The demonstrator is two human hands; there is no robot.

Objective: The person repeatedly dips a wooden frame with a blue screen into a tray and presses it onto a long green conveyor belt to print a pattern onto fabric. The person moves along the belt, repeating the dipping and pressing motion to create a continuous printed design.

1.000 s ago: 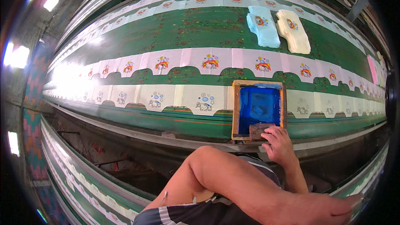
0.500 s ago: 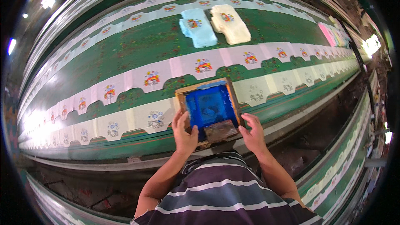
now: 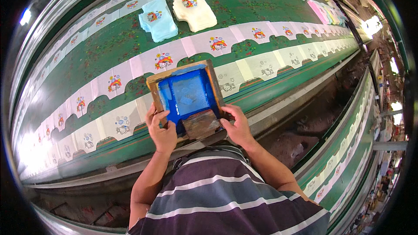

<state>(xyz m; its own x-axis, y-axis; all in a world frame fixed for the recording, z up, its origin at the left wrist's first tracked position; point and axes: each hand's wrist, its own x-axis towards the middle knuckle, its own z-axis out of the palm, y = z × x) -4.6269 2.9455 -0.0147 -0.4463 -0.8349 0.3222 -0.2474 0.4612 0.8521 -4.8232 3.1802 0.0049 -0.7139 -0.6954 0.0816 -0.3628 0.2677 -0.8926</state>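
Observation:
A wooden printing screen frame [image 3: 152, 88] with wet blue ink [image 3: 188, 95] inside is in front of me, over the near row of cream cloth pieces. My left hand [image 3: 163, 131] grips its left side near the lower corner, fingers curled round the wood. On the opposite side my right hand [image 3: 237, 126] pinches the frame's edge between thumb and fingers. A brown, ink-stained block [image 3: 202, 124], perhaps a squeegee, rests inside along the near end. Left of the frame, a cream piece [image 3: 114, 119] bears an outline with blue dots; to its right, a piece [image 3: 228, 80] shows outlines only.
Behind runs a row of pale pink pieces [image 3: 143, 63] with coloured rainbow prints on the long green table [image 3: 100, 48]. Blue [image 3: 160, 21] and cream [image 3: 196, 11] cloth stacks lie farther back, pink and yellow ones [image 3: 320, 12] at far right. A metal rail [image 3: 283, 98] edges the table.
The view has turned, so the table and stacks sit farther left in it. The frame has shifted a little right along the cloth row and looks tilted and raised, both hands still on it.

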